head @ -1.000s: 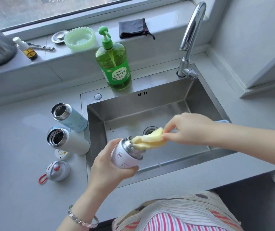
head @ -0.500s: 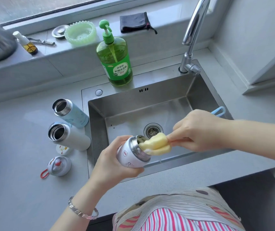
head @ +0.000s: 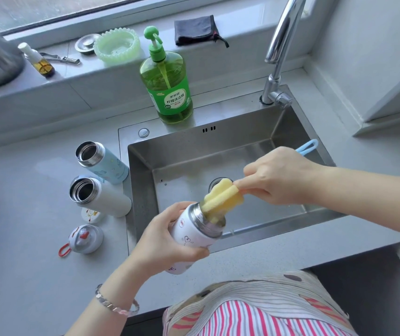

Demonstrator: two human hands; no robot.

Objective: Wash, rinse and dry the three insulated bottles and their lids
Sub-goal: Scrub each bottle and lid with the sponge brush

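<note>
- Left hand (head: 162, 241): over the near edge of the sink (head: 218, 151), fingers and thumb curled round the body of a white printed insulated bottle (head: 191, 232). A bracelet (head: 116, 304) sits on the wrist.
- White printed insulated bottle: held tilted, steel mouth pointing up and toward the sink basin, lid off.
- Right hand (head: 279, 175): above the sink basin, fingers pressed together and pinching the handle of a bottle brush just behind its yellow sponge head (head: 223, 197).
- Yellow sponge head: tip inside the bottle mouth, most of it still outside. The brush's blue loop end (head: 306, 147) shows past the hand, over the right rim of the sink.
- Light-blue insulated bottle (head: 106, 163): upright and open on the tabletop (head: 24, 238), just left of the sink.
- Plain white insulated bottle (head: 104, 197): upright and open, also just left of the sink, nearer the person than the blue one.
- Small white lid (head: 92, 214): left of the sink, at the foot of the plain white bottle.
- Grey lid with a red loop (head: 85, 238): left of the sink, nearer the person than the small lid.
- Green dish-soap pump bottle (head: 167, 88): on the ledge behind the sink.
- Faucet (head: 281, 44): at the sink's back right corner.
- Sill behind the sink: a pale green dish (head: 117, 44) and a dark folded cloth (head: 196, 30).
</note>
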